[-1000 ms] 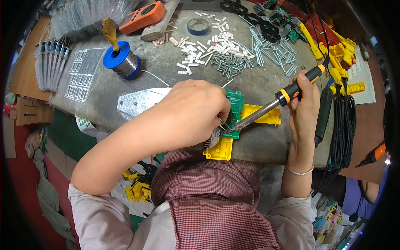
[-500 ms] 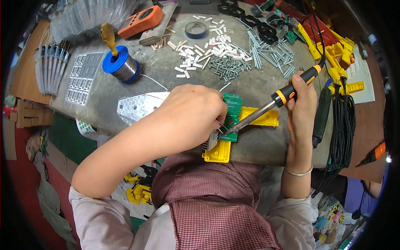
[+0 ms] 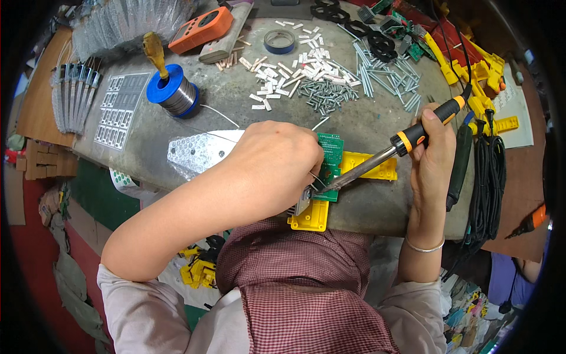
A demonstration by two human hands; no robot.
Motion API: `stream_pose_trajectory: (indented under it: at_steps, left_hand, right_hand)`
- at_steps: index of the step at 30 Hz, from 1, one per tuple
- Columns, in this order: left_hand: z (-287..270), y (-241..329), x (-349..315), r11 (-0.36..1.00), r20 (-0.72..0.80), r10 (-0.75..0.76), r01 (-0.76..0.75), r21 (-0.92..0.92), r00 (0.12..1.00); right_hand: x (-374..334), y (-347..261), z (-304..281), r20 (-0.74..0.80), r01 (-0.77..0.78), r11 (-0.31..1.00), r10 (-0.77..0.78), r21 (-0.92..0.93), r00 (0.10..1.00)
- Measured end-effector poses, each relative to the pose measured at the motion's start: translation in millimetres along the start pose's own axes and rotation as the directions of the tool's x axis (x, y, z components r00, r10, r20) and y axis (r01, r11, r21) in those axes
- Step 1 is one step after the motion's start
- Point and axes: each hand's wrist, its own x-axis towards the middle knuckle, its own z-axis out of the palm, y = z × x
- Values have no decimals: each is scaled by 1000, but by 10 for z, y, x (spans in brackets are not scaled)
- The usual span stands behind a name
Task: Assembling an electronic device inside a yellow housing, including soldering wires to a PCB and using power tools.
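Clamping its fingers around the soldering iron (image 3: 394,149) right of centre, your right hand (image 3: 433,144) holds the tip (image 3: 328,189) at the circuit board (image 3: 332,156) mid-frame; your left hand (image 3: 289,147) hides its fingertips, grip indeterminable.

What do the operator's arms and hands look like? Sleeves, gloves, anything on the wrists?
Both the left hand and right hand are ungloved. The left sleeve and right sleeve are plain, pale greyish, ending around the elbows; forearms bare. A thin silver-coloured bangle circles the right wrist; none shows on the left.
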Motion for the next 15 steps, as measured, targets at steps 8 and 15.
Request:
stream_pose_trajectory:
  at_steps: [8, 15]
  left_hand:
    - [2, 7, -25, 1000, -18, 6, -5, 12, 1000]
    - [22, -20, -14, 999, -44, 34, -35, -6, 998]
  right_hand:
    - [8, -31, -93, -19, 3, 998, -2, 65, 1000]
    - [26, -6, -114, -6, 32, 997, -32, 72, 999]
